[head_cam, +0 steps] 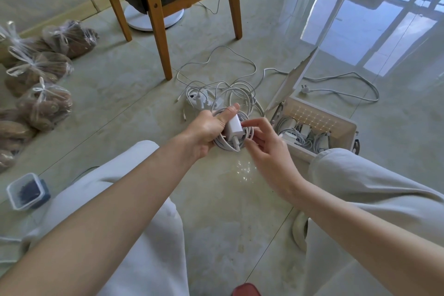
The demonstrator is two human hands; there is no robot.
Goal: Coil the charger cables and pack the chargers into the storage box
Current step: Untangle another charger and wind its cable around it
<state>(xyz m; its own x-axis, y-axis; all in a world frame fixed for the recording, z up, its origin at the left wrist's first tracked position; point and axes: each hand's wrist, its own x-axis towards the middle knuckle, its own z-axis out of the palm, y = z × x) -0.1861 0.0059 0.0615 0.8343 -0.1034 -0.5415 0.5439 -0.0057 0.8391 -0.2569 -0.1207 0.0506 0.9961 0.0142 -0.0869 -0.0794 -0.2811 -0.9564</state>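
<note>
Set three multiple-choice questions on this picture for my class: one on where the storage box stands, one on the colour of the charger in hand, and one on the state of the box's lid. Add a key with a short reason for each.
1. Where is the storage box?
A. On a table.
B. On the floor, to the right of the right hand.
C. On the person's lap.

2. What colour is the charger that the left hand grips?
A. Black.
B. Red.
C. White.

3. How is the box's lid?
A. Open, tilted up.
B. Shut.
C. Taken off and lying flat.

Key:
1 B, the box sits on the floor tiles just right of that hand.
2 C, the charger and its coiled cable, which the right hand pinches, are both white.
3 A, the lid stands up at the box's far edge, and the inside of the box shows.
</note>
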